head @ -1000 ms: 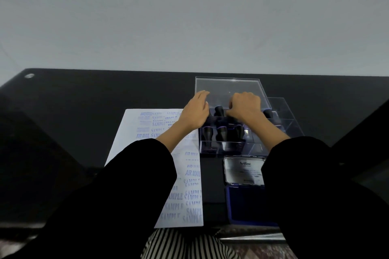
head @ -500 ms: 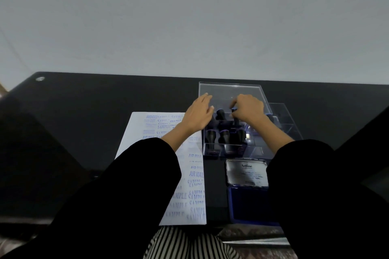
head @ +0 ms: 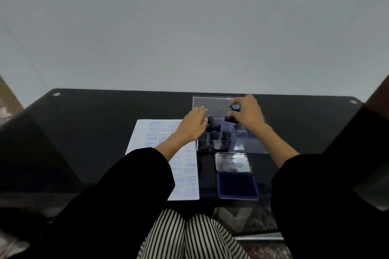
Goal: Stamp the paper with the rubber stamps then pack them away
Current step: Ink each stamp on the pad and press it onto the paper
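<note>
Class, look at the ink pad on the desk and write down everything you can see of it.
The ink pad lies open on the black table, just nearer than the clear box and right of the stamped paper. Its silvery lid, printed Artline, is folded back toward the box; the blue tray holds a dark blue inked surface. Nothing rests on it.

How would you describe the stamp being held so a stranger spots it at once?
On the black table, find the clear plastic box beside the stamped paper. The right hand holds a rubber stamp at its far side. Alone among the black-handled stamps, its handle shows a bright blue cap.
</note>
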Available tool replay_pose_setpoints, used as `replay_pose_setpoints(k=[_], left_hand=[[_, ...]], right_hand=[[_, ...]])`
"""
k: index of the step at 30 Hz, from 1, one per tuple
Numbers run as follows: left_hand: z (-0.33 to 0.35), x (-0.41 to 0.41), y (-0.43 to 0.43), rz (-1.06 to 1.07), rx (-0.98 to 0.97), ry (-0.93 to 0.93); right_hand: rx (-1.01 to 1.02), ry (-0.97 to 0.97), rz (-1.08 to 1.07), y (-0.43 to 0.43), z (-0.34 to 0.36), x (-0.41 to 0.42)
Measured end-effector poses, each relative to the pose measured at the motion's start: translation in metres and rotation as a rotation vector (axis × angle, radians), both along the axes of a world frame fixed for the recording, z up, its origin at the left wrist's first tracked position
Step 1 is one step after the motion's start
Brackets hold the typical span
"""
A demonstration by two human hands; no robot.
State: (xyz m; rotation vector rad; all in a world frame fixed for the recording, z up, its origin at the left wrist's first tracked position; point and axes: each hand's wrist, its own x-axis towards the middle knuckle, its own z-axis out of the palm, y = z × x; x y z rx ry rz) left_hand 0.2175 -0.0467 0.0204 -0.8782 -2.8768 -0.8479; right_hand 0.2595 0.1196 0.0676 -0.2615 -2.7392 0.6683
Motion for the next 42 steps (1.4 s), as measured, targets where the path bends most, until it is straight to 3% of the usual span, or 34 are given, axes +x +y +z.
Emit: replay_pose_setpoints(k=[8,23,30,36,42], left_hand=[[0.004,0.06,-0.01,-0.046,-0.003,0.009],[-0.058,0.129,-0.023,-0.038,0.027,-0.089],[-0.091,0.125,-0.023,0.035,-0.074,-0.039],[-0.108,0.122,-0.025,0.026,-0.194,0.046],[-0.109,0.121,-0.022,0.041,-0.192,0.05]], right_hand=[[0.046,-0.037,0.005,-0.014,-0.009,0.065],[0.093,-0.21,0.037,-0.048,-0.062,0.133],[0.101,-0.195,0.082,-0.049,-0.087,0.138],[0.089,-0.059,0.049,-0.056,-0.104,0.14],[0.121,-0.013,0.014,-0.059,-0.106,0.136]])
